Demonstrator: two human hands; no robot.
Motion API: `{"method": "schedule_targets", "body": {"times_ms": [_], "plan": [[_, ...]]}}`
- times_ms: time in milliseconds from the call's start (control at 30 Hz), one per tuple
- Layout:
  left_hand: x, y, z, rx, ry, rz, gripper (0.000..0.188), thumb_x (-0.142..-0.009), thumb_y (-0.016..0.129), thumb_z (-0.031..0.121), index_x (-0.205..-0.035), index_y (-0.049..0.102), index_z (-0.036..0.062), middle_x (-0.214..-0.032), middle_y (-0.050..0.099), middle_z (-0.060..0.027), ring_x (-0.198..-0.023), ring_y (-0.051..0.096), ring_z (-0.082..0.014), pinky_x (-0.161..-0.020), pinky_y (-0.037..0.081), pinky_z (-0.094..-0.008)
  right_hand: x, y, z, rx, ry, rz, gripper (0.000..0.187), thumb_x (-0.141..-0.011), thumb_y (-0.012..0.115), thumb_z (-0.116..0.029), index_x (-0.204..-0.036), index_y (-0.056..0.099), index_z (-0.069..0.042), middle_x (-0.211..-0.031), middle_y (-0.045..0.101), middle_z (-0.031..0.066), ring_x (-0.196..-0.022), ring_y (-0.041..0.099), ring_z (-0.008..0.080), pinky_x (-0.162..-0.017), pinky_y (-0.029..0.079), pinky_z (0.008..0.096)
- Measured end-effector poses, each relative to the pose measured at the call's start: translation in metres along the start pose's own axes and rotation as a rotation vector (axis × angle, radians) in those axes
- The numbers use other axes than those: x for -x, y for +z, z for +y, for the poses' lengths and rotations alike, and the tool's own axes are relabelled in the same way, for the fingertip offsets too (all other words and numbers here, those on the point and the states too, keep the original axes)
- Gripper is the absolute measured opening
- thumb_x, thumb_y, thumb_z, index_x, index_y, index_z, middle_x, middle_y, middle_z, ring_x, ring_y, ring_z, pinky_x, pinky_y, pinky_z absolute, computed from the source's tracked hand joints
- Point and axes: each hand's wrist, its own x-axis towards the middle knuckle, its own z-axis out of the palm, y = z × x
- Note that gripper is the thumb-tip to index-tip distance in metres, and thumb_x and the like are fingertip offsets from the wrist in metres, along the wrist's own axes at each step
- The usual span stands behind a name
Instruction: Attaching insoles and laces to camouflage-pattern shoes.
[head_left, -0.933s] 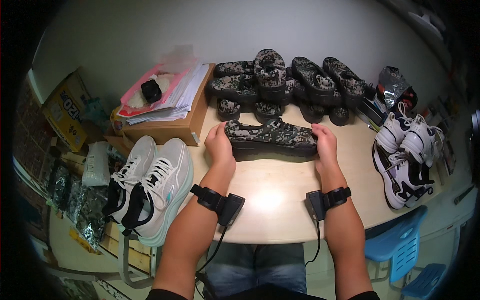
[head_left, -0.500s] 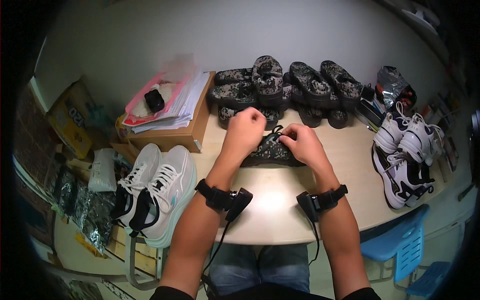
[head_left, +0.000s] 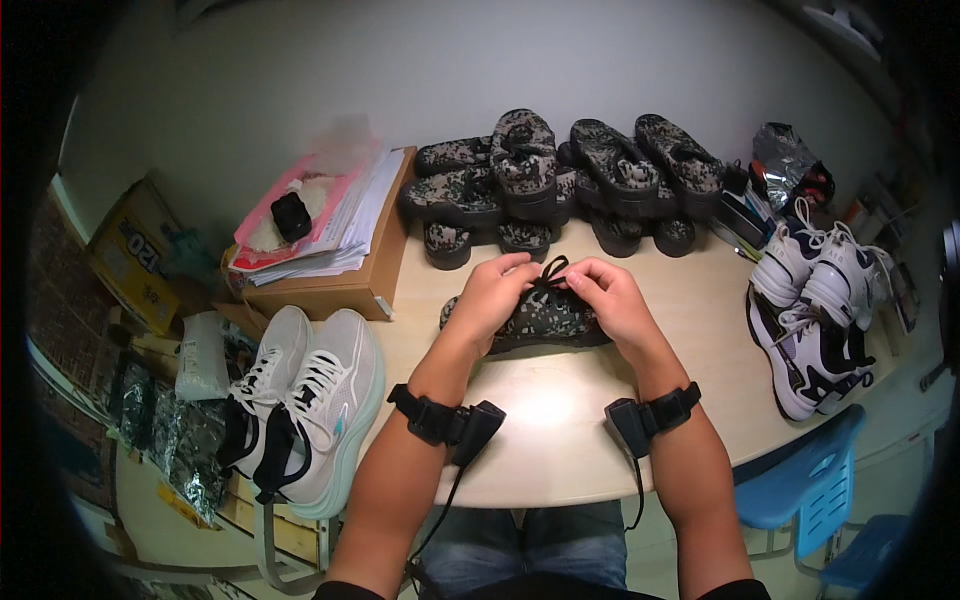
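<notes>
One spotty camouflage shoe (head_left: 545, 320) is set sideways in the middle of the pale table (head_left: 540, 475), and its black lace (head_left: 549, 272) is pinched at the top by the left hand (head_left: 494, 296) and the right hand (head_left: 612, 294), with thumb and finger pressed together on each side. More spotty shoes (head_left: 525, 165) are piled behind it, while grey shoes (head_left: 345, 365) are seen to the left and white shoes (head_left: 840, 285) to the right. Far left, big pale print is shown on a yellow box (head_left: 137, 255).
</notes>
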Motion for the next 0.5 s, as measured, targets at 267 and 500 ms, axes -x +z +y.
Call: {"method": "schedule_targets", "body": {"times_ms": [267, 500], "plan": [[0.01, -0.01, 0.004, 0.318, -0.042, -0.12, 0.047, -0.09, 0.054, 0.024, -0.132, 0.044, 0.0055, -0.087, 0.067, -0.0068, -0.068, 0.059, -0.0098, -0.06, 0.044, -0.0206, -0.001, -0.013, -0.006, -0.661, -0.071, 0.128, 0.017, -0.097, 0.046, -0.019, -0.091, 0.057, -0.008, -0.097, 0.063, 0.008, -0.086, 0.056, 0.0152, -0.076, 0.043, 0.0292], [0.006, -0.002, -0.001, 0.258, 0.013, -0.107, 0.042, -0.09, 0.055, 0.021, -0.128, 0.047, 0.0046, -0.083, 0.064, -0.0019, -0.074, 0.058, -0.0081, -0.064, 0.043, -0.0189, 0.004, -0.071, -0.017, -1.177, -0.281, 0.183, 0.019, -0.096, 0.05, -0.018, -0.086, 0.06, -0.005, -0.1, 0.062, 0.0086, -0.096, 0.058, 0.0216, -0.086, 0.049, 0.0336]]}}
